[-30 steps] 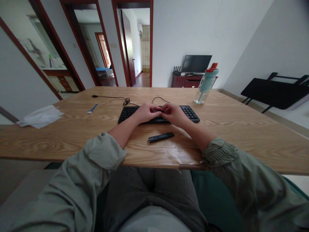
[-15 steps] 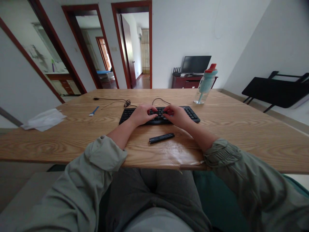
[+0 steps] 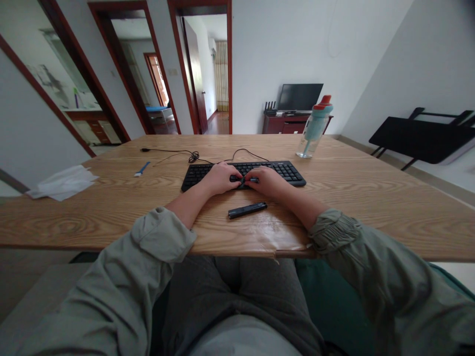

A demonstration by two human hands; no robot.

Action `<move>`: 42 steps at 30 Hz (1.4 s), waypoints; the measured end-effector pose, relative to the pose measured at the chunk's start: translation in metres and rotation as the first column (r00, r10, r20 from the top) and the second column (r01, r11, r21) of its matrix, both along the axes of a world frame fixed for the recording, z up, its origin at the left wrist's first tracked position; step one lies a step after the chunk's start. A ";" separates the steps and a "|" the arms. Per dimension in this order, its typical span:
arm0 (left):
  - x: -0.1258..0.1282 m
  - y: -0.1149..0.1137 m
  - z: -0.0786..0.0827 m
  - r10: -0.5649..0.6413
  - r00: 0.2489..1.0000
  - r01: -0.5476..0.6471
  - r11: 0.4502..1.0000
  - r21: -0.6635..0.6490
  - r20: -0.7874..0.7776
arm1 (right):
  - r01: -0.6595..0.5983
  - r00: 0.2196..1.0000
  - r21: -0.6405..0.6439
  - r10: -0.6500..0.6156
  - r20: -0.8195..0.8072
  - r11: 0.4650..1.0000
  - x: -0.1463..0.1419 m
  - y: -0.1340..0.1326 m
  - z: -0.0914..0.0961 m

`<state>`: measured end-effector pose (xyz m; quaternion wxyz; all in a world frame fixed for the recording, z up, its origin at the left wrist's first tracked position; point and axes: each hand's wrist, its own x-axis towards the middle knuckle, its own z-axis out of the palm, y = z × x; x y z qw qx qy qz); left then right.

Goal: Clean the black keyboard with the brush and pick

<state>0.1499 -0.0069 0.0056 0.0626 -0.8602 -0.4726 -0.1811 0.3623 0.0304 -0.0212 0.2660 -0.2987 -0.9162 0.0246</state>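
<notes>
A black keyboard point(image 3: 291, 173) lies across the table in front of me. Over its left-middle part is my left hand point(image 3: 221, 178), thumb and forefinger drawn together low at the keys. My right hand point(image 3: 264, 180) faces it from the other side, its fingers also closed in a pinch. The fingertips of both hands nearly meet around a small dark spot at the keyboard's front edge; what they grip there, if anything, I cannot make out. Nearer to me, apart from both hands, rests a slim black bar-shaped object point(image 3: 247, 210).
The keyboard's cable point(image 3: 193, 156) lies coiled behind it. To the left are a small blue-and-white brush point(image 3: 142, 169) and crumpled white tissue point(image 3: 65, 183). A water bottle point(image 3: 313, 129) stands at the back right. The wooden table's point(image 3: 371, 207) front edge is close to my lap.
My right hand has shifted left and slightly down, bringing its fingertips close to those of my left hand. The camera view has tilted a little; the objects on the table stay in place.
</notes>
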 end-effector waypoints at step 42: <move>-0.004 0.005 -0.001 -0.052 0.986 0.057 0.998 0.023 -0.158 | 0.078 0.984 -0.073 -0.088 -0.152 0.994 0.009 0.001 -0.001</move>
